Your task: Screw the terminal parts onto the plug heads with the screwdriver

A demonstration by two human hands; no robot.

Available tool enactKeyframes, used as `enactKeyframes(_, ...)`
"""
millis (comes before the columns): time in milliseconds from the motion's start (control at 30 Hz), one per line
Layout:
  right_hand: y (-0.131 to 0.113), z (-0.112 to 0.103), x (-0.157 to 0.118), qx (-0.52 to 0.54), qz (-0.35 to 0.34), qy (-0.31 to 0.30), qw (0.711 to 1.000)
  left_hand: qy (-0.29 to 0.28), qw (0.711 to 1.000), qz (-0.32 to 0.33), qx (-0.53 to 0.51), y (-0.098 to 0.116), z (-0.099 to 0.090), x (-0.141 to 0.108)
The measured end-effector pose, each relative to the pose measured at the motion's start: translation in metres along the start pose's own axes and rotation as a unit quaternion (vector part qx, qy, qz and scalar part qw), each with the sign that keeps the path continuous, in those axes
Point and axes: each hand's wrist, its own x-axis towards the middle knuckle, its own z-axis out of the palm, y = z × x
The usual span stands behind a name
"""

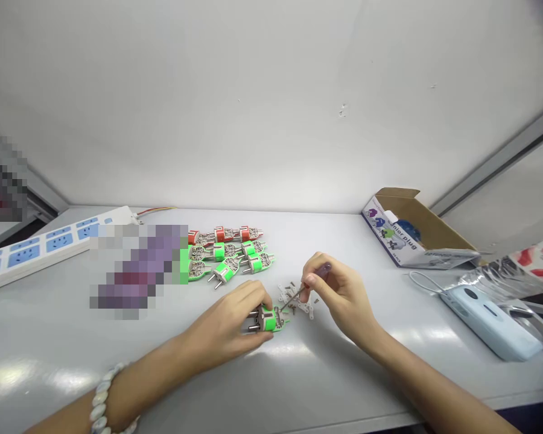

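Observation:
My left hand point(230, 320) curls around a green-and-white two-pin plug point(268, 319) lying on its side on the white table point(326, 386), its metal pins pointing left. My right hand point(335, 295) pinches a small screwdriver point(305, 288) with a purple handle, and its thin shaft reaches toward the plug. Beside the plug lie white plastic plug parts point(296, 301) and several tiny screws point(291, 288). Behind my hands stands a group of several assembled plugs point(228, 253) with green or red bands.
A white power strip point(49, 244) with blue sockets lies at the back left, and a pixelated patch covers the area beside it. At the back right sits an open cardboard box point(409, 229) printed "plug". A pale blue device point(489, 322) and plastic wrapping point(525, 271) lie on the right.

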Motion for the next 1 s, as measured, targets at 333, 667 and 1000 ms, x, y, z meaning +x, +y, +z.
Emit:
enactKeyframes(333, 0.002, 0.002, 0.001, 0.001, -0.010, 0.011, 1.000, 0.000, 1.000, 0.003, 0.002, -0.001, 0.000, -0.001)
enactKeyframes(667, 0.005, 0.000, 0.004, 0.040, 0.007, 0.047, 0.998, 0.001, 1.000, 0.017, -0.001, -0.005, 0.001, -0.002)
enactKeyframes(1000, 0.000, -0.010, 0.007, 0.055, 0.027, -0.057, 0.996, 0.005, 0.999, 0.031, -0.018, -0.015, 0.003, -0.002)
